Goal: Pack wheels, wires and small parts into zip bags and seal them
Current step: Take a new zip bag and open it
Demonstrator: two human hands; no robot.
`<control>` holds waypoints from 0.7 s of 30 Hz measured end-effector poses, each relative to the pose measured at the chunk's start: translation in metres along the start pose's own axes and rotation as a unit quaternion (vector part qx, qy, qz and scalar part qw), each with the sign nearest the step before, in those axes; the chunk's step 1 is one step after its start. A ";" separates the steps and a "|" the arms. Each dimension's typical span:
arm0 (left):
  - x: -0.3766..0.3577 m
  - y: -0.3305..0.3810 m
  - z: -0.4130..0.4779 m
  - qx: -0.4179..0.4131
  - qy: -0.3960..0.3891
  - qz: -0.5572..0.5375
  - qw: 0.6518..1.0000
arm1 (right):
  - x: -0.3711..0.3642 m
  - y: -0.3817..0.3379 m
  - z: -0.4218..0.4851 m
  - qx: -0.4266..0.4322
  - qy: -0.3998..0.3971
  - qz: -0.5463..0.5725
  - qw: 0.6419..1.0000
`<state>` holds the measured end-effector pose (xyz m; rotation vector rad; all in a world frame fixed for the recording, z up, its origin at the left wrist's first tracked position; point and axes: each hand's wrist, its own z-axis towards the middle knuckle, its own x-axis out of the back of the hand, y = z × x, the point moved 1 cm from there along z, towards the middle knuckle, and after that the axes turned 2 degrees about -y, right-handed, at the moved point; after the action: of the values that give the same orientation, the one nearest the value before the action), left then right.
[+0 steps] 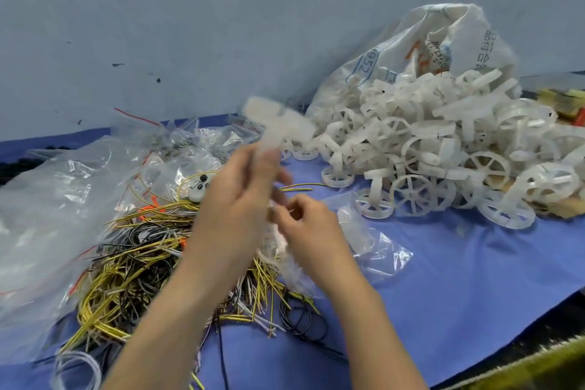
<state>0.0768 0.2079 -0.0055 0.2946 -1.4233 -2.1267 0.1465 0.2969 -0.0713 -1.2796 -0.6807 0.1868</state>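
1. White wheels (pixel 278 127), blurred, are held up in the left hand (pixel 234 199), closed round their lower part, just left of the wheel pile (pixel 443 161).
2. The right hand (pixel 304 225) is pinched shut on the mouth of a clear zip bag (pixel 294 263), which hangs below both hands, in front of the pile and over the wires (pixel 126 279).
3. The step in hand is judged to be the loading of wheels into that bag; no wheel is clearly seen inside it yet, though blur hides much.
4. The mouth is best held wide by the right hand, one lip pinched and the other left slack, so that the rims are not caught on the zip track.
5. The wheels are better fed edge-first, since the spokes and rims seem likely to snag on thin film.
6. The bag should be kept clear of the wires left of the pile, or loose ends may be dragged in.
7. Once filled, the air should be pressed out and the track run between the fingertips from one end to the other.
8. A second empty bag (pixel 380 250) lies flat on the blue cloth (pixel 474 279), just in front of the pile, ready for the next load.
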 end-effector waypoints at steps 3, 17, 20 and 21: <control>0.042 -0.017 -0.012 0.155 0.008 -0.113 0.981 | 0.004 -0.003 0.003 0.007 0.029 0.019 0.999; 0.043 -0.041 -0.042 0.029 -0.016 0.446 0.895 | 0.012 -0.029 -0.012 0.028 0.089 0.018 0.995; 0.043 -0.038 -0.039 0.001 -0.017 0.469 0.883 | 0.013 -0.035 -0.020 0.059 0.100 -0.026 0.993; 0.041 -0.037 -0.038 -0.013 -0.036 0.467 0.883 | 0.013 -0.037 -0.024 0.074 0.104 -0.057 0.990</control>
<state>0.0493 0.1658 -0.0498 -0.4237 -1.2048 -1.3470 0.1612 0.2726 -0.0359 -1.0973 -0.5491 0.0094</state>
